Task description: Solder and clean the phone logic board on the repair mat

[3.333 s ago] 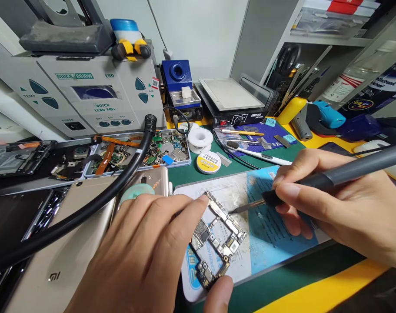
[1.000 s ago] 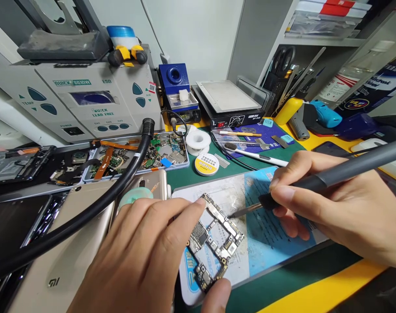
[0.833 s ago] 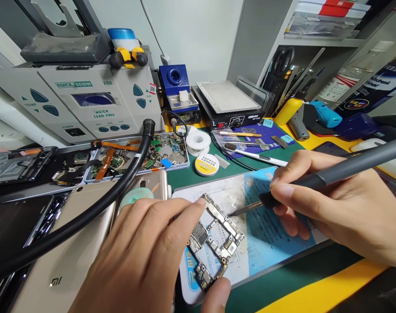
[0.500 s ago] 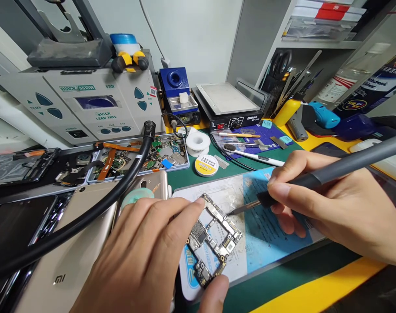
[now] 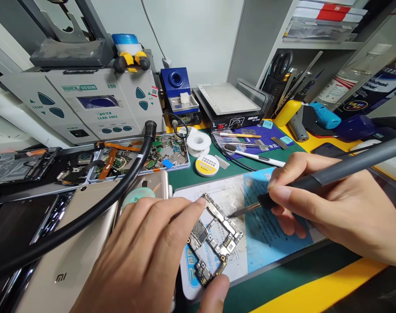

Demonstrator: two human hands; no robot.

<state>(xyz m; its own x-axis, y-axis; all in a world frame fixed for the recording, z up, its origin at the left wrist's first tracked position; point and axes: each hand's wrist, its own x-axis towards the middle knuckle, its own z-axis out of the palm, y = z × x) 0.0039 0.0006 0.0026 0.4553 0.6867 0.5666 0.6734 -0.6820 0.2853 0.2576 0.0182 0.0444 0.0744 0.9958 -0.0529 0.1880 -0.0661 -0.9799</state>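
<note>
My left hand (image 5: 152, 248) grips a small phone circuit board (image 5: 222, 248) by its edges, thumb at the lower corner and fingers at the upper left. Beneath the board lies a white and blue pad (image 5: 263, 256). Between the thumb and fingers of my right hand (image 5: 318, 195) is a dark soldering iron (image 5: 341, 171). Its thin tip points left and meets or nearly meets the board's upper right edge; actual contact is too small to tell.
A black hose (image 5: 119, 191) crosses the left side over a gold phone back (image 5: 67, 243). Behind are a grey hot-air station (image 5: 96, 102), a solder spool (image 5: 198, 142), a round tin (image 5: 207, 165), a flat heating plate (image 5: 228, 99) and a white-handled brush (image 5: 259, 157).
Both hands hold nearly the same pose. The rear part of the soldering iron has dropped slightly, and the whole view has shifted a little.
</note>
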